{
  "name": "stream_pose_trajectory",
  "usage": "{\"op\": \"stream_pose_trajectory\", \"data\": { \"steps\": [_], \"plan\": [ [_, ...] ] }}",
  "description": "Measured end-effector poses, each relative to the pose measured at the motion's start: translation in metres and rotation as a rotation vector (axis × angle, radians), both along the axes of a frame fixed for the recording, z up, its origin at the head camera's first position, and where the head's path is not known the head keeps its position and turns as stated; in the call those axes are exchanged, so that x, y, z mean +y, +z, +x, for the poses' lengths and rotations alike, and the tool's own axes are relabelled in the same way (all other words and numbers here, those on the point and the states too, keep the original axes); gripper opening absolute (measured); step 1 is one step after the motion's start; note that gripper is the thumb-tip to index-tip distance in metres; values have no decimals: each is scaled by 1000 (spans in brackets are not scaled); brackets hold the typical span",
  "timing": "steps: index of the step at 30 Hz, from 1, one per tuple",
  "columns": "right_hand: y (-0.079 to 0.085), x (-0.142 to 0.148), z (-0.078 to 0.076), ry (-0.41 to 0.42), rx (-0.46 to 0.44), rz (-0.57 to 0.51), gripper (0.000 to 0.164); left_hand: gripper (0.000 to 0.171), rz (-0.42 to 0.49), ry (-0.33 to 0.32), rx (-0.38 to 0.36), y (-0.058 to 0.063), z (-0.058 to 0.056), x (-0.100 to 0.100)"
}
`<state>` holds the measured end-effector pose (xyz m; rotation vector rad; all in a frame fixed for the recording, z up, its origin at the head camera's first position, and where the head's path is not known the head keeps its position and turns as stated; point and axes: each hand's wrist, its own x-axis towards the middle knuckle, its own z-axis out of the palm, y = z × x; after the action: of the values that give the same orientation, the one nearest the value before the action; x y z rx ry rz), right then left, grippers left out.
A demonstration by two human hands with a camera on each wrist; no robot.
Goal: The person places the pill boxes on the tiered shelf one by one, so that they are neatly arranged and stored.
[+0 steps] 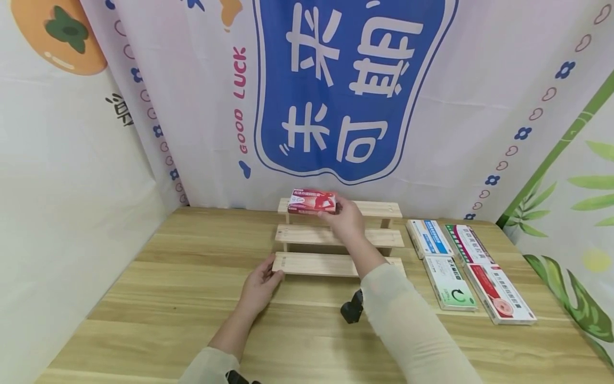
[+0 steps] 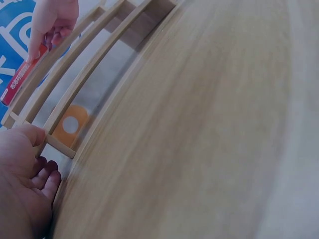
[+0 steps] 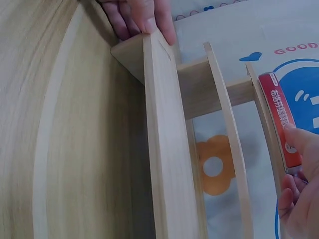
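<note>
Red-and-white medicine box (image 1: 312,202) is at the top tier (image 1: 371,208), toward the left end of a 3-step wooden rack (image 1: 307,234), its long axis running roughly along the board; whether its underside touches the wood cannot be told. The right hand (image 1: 347,220), the nearer, pinches its right end between thumb and fingers, so the box lies just left of that hand, and beyond and slightly right of the left hand (image 1: 260,285), which grips the left end of the lowest step (image 1: 316,264). Its label reads 布洛芬, with smaller print unclear. Right of the rack lie a blue-and-white box (image 1: 429,238), purple-and-white box (image 1: 470,244), green-and-white box (image 1: 450,282) and red-banded box (image 1: 500,294). The backdrop (image 1: 201,106) reads "GOOD LUCK" and, on a blue panel (image 1: 342,101), 未来可期.
</note>
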<state>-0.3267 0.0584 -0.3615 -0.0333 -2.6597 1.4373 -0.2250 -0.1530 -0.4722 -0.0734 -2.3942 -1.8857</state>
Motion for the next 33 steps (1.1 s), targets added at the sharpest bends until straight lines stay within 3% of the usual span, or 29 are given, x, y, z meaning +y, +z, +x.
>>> {"op": "stream_pose_trajectory", "data": {
  "steps": [23, 33],
  "plan": [
    [-5, -9, -2, 7, 12, -53, 72, 57, -30, 22, -19, -1, -1, 0],
    [-6, 11, 6, 40, -8, -171, 74, 56, -36, 17, -16, 0, 1, 1]
  ]
}}
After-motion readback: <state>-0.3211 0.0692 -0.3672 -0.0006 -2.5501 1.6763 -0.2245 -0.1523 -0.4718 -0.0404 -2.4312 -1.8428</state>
